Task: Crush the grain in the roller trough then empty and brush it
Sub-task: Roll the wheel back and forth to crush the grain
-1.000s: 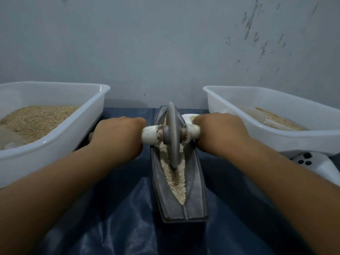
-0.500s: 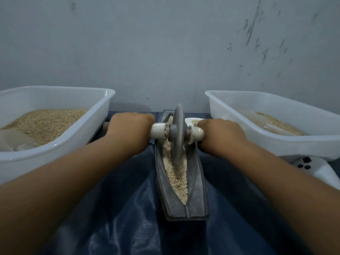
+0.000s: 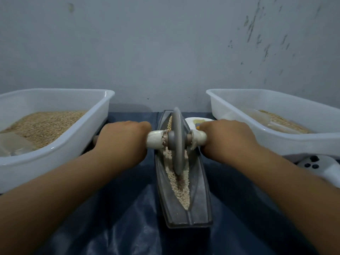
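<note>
The grey metal roller disc (image 3: pixel 178 142) had travelled back toward the person since 0.5 s earlier, indicating crushing was continuing. The left hand (image 3: pixel 121 142) and right hand (image 3: pixel 226 138) each gripped 1 white axle handle (image 3: pixel 155 139), fingers curled round it. The pale grain (image 3: pixel 179 183) lay in the grey boat-shaped trough (image 3: pixel 200 203) on the dark blue sheet (image 3: pixel 117 229). 2 white plastic tubs (image 3: pixel 92 129) flanked the trough closely; the run along the trough remained open.

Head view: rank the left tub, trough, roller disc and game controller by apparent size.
1. left tub, cropped by the frame
2. trough
3. roller disc
4. game controller, partly hidden, so unsure against the disc
</note>
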A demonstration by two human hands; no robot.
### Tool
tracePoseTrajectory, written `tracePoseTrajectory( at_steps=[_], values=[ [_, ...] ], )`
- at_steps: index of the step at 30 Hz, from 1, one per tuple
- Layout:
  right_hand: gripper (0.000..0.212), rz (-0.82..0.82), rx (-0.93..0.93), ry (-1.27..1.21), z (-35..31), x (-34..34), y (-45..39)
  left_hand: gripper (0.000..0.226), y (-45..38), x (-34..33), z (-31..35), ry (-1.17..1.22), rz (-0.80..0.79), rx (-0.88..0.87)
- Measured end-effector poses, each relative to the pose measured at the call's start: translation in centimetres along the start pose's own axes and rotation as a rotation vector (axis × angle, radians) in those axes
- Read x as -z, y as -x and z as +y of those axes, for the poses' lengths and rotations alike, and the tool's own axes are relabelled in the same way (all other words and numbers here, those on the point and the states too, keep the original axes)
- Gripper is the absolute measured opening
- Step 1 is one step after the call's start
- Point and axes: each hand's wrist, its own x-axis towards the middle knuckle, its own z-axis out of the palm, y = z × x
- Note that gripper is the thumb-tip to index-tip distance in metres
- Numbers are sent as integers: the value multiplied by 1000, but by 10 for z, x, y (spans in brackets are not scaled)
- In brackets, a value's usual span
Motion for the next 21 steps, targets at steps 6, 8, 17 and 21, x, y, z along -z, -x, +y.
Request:
tracePoseTrajectory(
  at_steps=[6, 8, 17, 21],
  values=[
    [20, 129, 26, 14, 1, -21, -74, 18, -66, -32, -11, 74, -35, 78],
    [20, 182, 30, 10, 2, -27, -82, 16, -74, -39, -14, 67, -6, 80],
    [10, 24, 17, -39, 5, -14, -19, 25, -25, -8, 2, 6, -3, -36],
    [11, -46, 54, -50, 8, 12, 29, 33, 16, 19, 7, -41, 15, -42]
  ],
)
